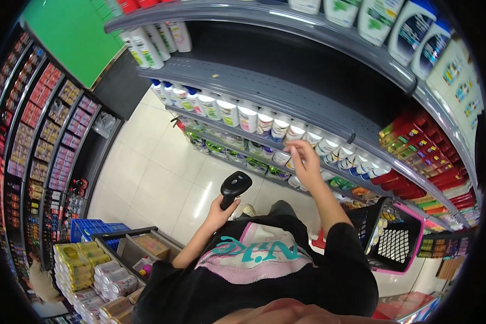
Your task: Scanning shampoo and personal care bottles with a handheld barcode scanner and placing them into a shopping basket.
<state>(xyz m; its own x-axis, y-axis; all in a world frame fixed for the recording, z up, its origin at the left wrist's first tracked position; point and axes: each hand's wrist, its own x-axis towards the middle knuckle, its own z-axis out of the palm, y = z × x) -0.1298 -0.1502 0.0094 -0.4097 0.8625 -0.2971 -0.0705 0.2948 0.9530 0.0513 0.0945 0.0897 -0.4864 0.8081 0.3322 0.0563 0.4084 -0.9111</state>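
Observation:
A black handheld barcode scanner [236,184] is upright in my left hand [217,213], whose fingers wrap round its handle above the tiled floor. My right hand [305,161] reaches forward to a shelf row of white bottles [248,117]. Its fingers are loosely bent, with the thumb a little apart, and nothing shows in them. The fingertips are in front of the bottles; whether they touch one I cannot tell. Below that row stand green and purple packs [256,165], partly covered by the shelf edge and my hand.
Grey shelf boards [237,92] curve across the front. Shampoo bottles [380,20] stand on the top shelf, and red boxes [416,146] fill the right. A black basket with a pink rim [420,245] is at my right. Stacked cans [81,264] and a blue crate [94,229] are at my left.

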